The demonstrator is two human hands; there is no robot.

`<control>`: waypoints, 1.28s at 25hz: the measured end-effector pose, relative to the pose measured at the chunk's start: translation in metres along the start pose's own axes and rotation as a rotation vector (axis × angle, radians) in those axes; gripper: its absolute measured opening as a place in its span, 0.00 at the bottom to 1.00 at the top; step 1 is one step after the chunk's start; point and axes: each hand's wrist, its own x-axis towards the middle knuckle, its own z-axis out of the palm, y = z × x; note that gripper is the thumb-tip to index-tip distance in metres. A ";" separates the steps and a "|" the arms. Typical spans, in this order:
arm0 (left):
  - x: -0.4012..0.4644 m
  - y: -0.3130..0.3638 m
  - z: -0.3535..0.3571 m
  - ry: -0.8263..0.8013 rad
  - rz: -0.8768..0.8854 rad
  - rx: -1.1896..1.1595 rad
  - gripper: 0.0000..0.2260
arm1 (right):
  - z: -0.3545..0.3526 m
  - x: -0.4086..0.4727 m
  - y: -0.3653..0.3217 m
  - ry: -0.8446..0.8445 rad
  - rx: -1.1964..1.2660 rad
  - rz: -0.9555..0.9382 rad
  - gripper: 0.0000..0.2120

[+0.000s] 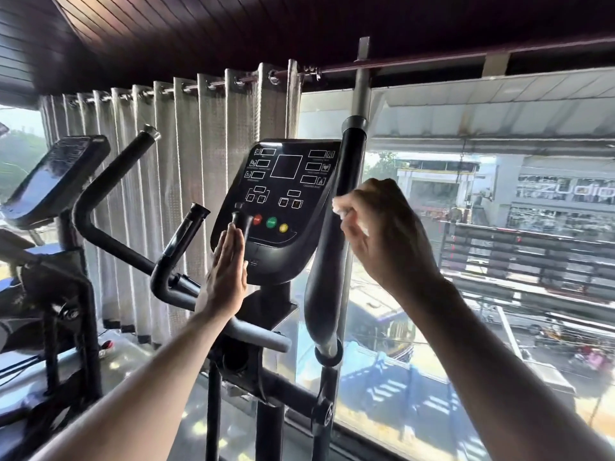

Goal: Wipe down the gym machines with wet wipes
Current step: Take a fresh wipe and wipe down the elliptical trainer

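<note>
A person stands at an elliptical trainer by a window, both bare arms reaching forward; the right hand (389,234) has its fingers curled around a white wipe (341,207), pinching it against the side of the tall black right handlebar (336,234) just beside the console (283,201); only a small bunched corner of the wipe shows past the fingers; the left hand (228,271) is open, fingers straight and together, its fingertips touching a short inner handle (240,224) that rises in front of the console's lower left edge; the console is dark, its screen blank, with a red, a green and a yellow button (283,227) in a row along the bottom; a second inner handle (186,234) angles up to the left, and the long left handlebar (109,194) sweeps up beyond it; a second machine with its own console (56,178) stands at the far left; pale eyelet curtains (186,181) hang drawn back on a rod, covering the left half of the window; through the glass (482,227) lie a sunlit street, shopfronts and an overpass.
</note>
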 end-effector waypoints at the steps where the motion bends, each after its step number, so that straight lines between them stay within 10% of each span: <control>1: 0.001 -0.002 0.001 0.003 0.008 -0.005 0.26 | 0.002 0.004 0.000 -0.070 -0.011 -0.029 0.06; 14: -0.003 -0.005 0.002 0.010 0.000 -0.015 0.33 | -0.006 -0.040 -0.040 -0.301 0.014 -0.282 0.07; 26: -0.008 -0.005 0.005 0.015 -0.021 -0.043 0.29 | 0.043 0.163 0.089 -0.411 -0.365 -0.038 0.10; 32: -0.006 0.004 -0.003 0.052 -0.016 -0.096 0.29 | 0.048 0.208 0.082 -0.785 -0.332 0.581 0.09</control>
